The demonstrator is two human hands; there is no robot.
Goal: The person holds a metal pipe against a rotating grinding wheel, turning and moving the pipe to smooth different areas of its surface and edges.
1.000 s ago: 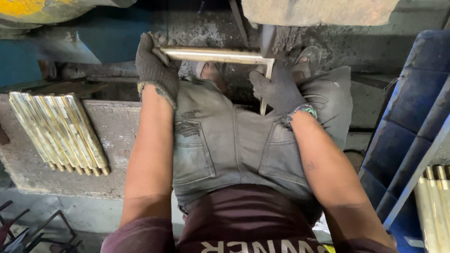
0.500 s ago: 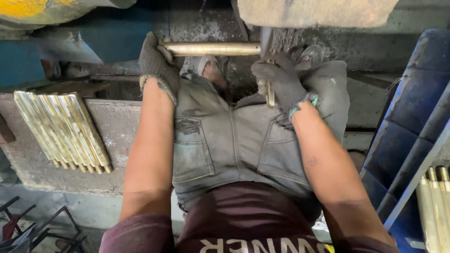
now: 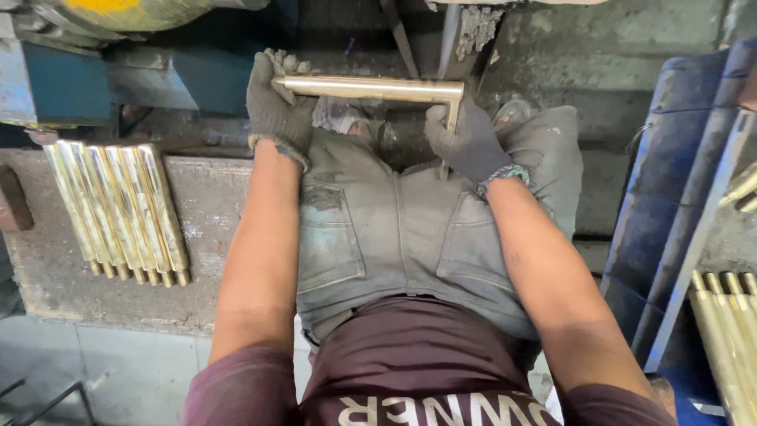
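I hold a brass L-shaped bent rod [image 3: 371,88] level above my knees. My left hand [image 3: 276,110], in a grey glove, grips its left end. My right hand [image 3: 467,142], also gloved, grips the short downward leg at the bend. The long arm of the rod lies across between both hands, just in front of a dark metal machine part [image 3: 465,35]. My grey trousers [image 3: 394,229] fill the view below.
A row of several straight brass rods [image 3: 118,209] lies on a concrete block [image 3: 55,268] at left. More brass rods [image 3: 729,331] sit at the lower right beside blue metal bars [image 3: 678,181]. A blue machine body [image 3: 55,87] stands at upper left.
Both hands have kept hold of the bent rod; it shifted slightly up and down in front of the machine and now sits level again.
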